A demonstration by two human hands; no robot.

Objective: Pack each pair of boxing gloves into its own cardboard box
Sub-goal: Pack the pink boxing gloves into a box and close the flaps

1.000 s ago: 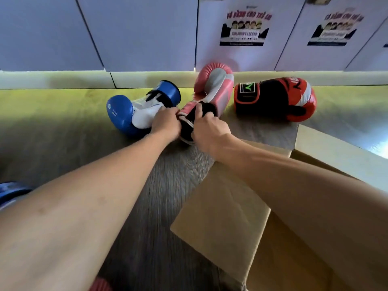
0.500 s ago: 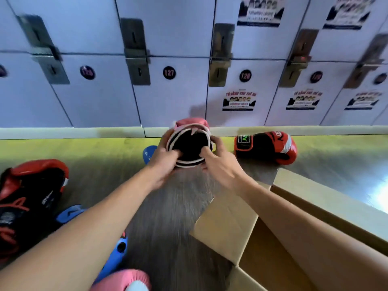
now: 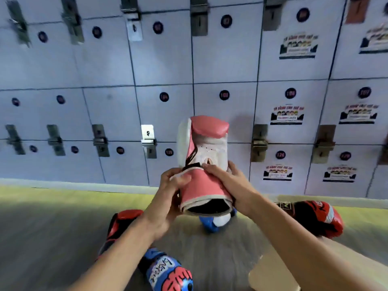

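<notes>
Above the floor [image 3: 52, 238], both hands — left hand [image 3: 168, 198], right hand [image 3: 233, 185] — hold the pink glove [image 3: 206, 164] upright.

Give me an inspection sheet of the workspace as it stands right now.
Surface: grey wood-look floor, yellow-green strip by the wall.
Job's things: pink glove held up, cuff opening toward the camera; blue glove on the floor behind it; red gloves at left and right; blue patterned glove near; cardboard box flap at lower right.
Clutter: nothing seen.
Grippers: left hand and right hand grip the pink cuff.
Cables: nothing seen.
Surroundings: numbered lockers, some with posters.
</notes>
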